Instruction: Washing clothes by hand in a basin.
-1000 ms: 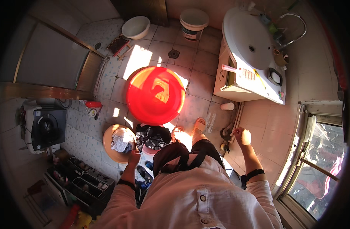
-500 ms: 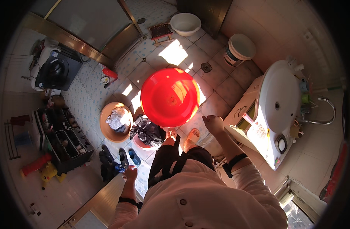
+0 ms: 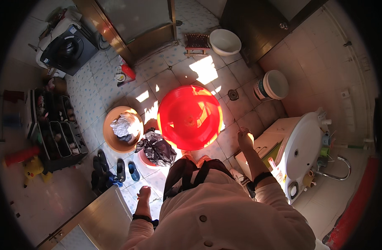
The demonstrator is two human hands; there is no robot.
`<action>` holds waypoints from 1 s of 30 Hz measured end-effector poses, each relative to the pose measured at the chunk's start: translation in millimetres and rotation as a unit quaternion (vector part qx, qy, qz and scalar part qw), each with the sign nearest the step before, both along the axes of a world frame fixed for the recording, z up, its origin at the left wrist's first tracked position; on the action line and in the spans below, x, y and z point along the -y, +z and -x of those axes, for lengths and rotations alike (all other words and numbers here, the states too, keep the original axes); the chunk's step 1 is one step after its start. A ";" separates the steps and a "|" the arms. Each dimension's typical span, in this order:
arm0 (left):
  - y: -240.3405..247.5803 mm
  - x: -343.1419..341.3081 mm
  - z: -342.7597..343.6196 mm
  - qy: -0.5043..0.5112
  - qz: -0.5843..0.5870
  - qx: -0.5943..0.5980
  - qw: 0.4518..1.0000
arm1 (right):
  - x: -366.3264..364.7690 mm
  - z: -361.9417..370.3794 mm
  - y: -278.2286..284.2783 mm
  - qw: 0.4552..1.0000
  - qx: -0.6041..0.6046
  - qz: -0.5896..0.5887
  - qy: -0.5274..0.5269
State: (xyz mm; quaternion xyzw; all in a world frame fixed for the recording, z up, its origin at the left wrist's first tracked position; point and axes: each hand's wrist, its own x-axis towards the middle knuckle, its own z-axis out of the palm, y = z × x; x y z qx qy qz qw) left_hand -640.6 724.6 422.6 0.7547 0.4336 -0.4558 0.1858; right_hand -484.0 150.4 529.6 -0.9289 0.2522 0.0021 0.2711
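- Head view: the person stands on a tiled floor (image 3: 116, 89) lit in patches by sun, looking straight down over a pale buttoned shirt and dark trousers.
- The left hand (image 3: 144, 195) hangs low at the person's side, empty, fingers loosely together and pointing at the floor — it touches nothing. Nearest to it are the shoes (image 3: 116, 168), dark and blue pairs lined up on the tiles, and the top of a metal cabinet (image 3: 101, 216) just beside the forearm.
- The right hand (image 3: 244, 136) is held out in front, empty, fingers gently curled and close together; whether it touches anything I cannot tell. It hovers between the red basin (image 3: 190, 117) and the white washing machine (image 3: 301, 152), close to both.
- The red basin sits on the floor right ahead of the person's bare feet, round and wide, catching the sun.
- Against its left rim lies a heap of dark clothes (image 3: 156, 149) over a small red tub; just beyond stands an orange basin (image 3: 111, 143) holding a pale cloth (image 3: 125, 124).
- Farther off — a white bucket (image 3: 271, 85) by the wall, a white bowl (image 3: 225, 41) next to a small wooden stool (image 3: 197, 43), and a dark rack (image 3: 55, 139) at the left.
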 end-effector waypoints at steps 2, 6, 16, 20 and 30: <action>27.9 27.8 -49.3 -0.048 -0.013 -0.006 0.999 | 5.0 -10.2 17.3 0.994 -0.049 0.093 0.039; 49.7 33.6 -91.7 -0.067 -0.014 0.079 0.995 | -2.6 -45.2 21.5 0.991 -0.122 0.042 -0.044; -13.0 -54.0 -30.2 -0.279 -0.002 -0.059 0.959 | 25.1 -75.1 -12.3 0.983 -0.128 0.095 0.090; 21.9 -11.3 -65.0 -0.644 0.070 -0.135 0.749 | 57.7 -89.2 31.3 0.982 -0.128 0.129 -0.050; 56.4 93.1 -218.5 -0.064 0.053 0.222 0.972 | 183.4 -72.4 -25.0 0.982 -0.162 0.049 -0.083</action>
